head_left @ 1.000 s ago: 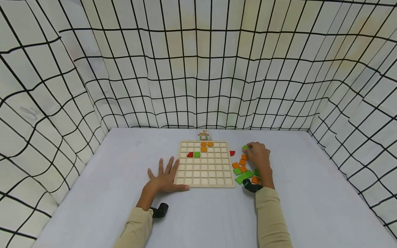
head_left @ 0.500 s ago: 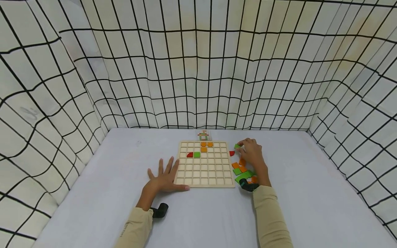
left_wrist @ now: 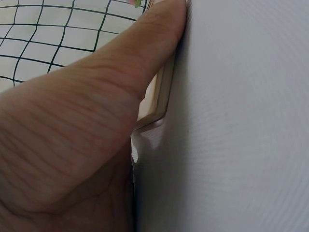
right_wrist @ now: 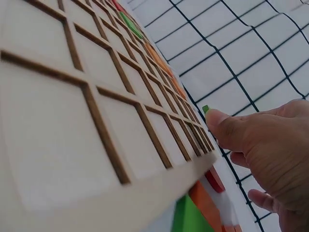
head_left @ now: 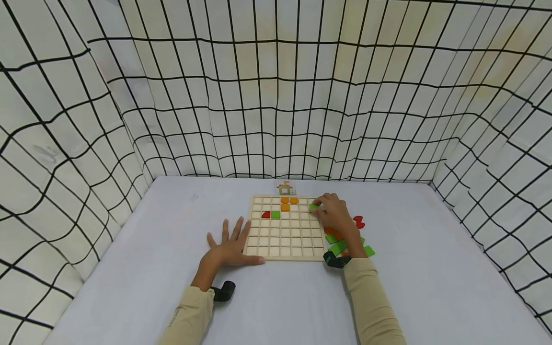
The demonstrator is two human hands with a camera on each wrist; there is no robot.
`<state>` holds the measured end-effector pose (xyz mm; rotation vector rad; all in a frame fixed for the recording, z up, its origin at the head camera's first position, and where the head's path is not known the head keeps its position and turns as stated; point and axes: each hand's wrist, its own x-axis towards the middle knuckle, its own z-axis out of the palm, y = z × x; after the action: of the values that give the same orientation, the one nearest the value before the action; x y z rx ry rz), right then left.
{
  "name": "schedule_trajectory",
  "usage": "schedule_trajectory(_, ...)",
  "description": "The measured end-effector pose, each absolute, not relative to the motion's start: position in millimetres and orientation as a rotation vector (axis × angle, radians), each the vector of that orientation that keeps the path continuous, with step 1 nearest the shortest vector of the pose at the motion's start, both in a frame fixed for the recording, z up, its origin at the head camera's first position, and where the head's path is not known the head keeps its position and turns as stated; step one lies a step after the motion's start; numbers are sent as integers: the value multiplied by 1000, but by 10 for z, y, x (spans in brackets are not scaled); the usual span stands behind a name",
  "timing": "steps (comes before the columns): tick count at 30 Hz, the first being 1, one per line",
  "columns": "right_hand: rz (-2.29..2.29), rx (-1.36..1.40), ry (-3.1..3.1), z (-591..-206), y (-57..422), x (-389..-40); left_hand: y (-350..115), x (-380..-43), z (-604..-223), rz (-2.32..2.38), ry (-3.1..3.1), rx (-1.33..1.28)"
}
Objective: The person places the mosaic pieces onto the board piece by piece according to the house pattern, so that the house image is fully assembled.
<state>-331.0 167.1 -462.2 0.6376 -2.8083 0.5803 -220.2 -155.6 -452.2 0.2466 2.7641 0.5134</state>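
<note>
Now a green tile (head_left: 314, 206) reaches the board (head_left: 284, 232)

Nearest, the left hand (head_left: 230, 251) spreads its fingers at the board's near left corner. Farther, the right hand (head_left: 335, 213) has just brought the green tile from beside the loose pieces (head_left: 338, 247) to the board's right side, so fetching it seems done, placing not. Its fingers pinch the tile at their tips. The picture card (head_left: 285, 187) lies beyond.

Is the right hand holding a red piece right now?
No, the right hand pinches a green piece over the gridded board.
</note>
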Motion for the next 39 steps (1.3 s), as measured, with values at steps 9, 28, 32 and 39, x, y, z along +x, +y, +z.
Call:
schedule_trajectory(9, 615, 778, -2782, -4620, 1449, -3317, -1541, -2195, -4499, 510, 2772, 255)
schedule_trajectory(28, 591, 846, -2848, -4690, 1056, -3342, -1546, -2195, -4513, 502, 2769, 248)
schedule_trajectory(32, 568, 851, -2860, -4698, 1012, -3337, -1549, -2191, -4517, 504, 2768, 242)
schedule_trajectory(39, 539, 859, -2813, -4687, 977, -3303, -1552, -2216, -4527, 494, 2767, 250)
